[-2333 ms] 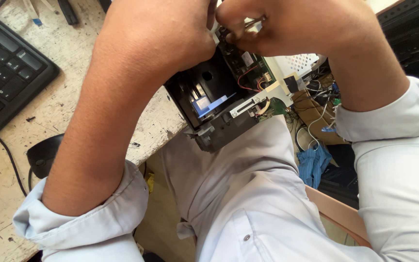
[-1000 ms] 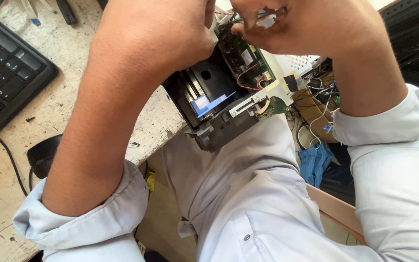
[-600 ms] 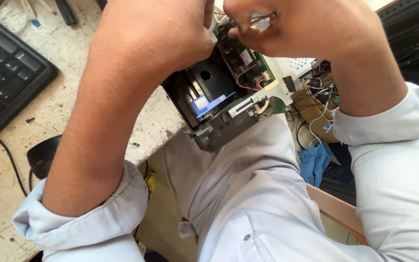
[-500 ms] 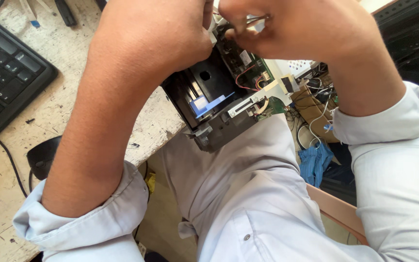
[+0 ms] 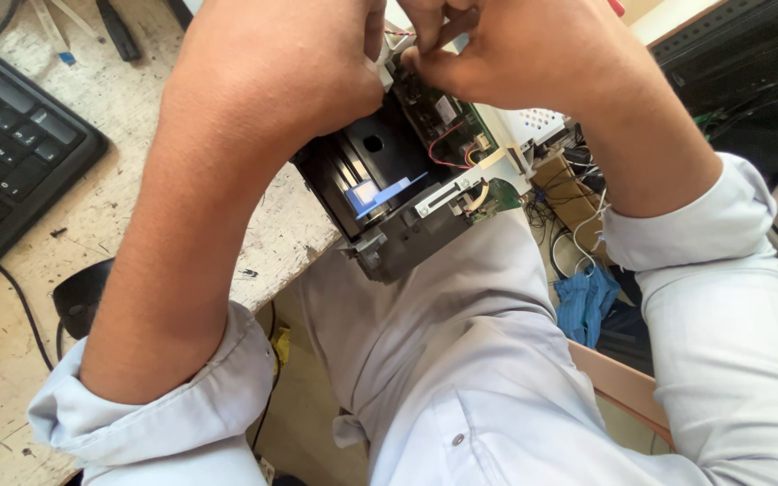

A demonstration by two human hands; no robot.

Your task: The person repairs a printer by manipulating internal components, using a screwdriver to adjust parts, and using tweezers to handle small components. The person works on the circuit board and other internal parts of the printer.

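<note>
Printer assembly, black with exposed green circuit board, overhangs the worn table edge above the person's lap. Left hand grasps its top; right hand pinches a small part just above the board. Keyboard lies well left.

The black, boxy plastic-and-metal device housing is showing matt ribbed panels, with a glossy blue plastic tab lying on it. Just right of that tab, a green circuit board is gleaming faintly, carrying thin red plastic-coated wires. Left of the housing, the pale, rough, scuffed wooden tabletop is looking dusty and matt, bearing a black matt plastic keyboard. Below the housing, light grey cloth trousers are appearing soft and smooth.
</note>
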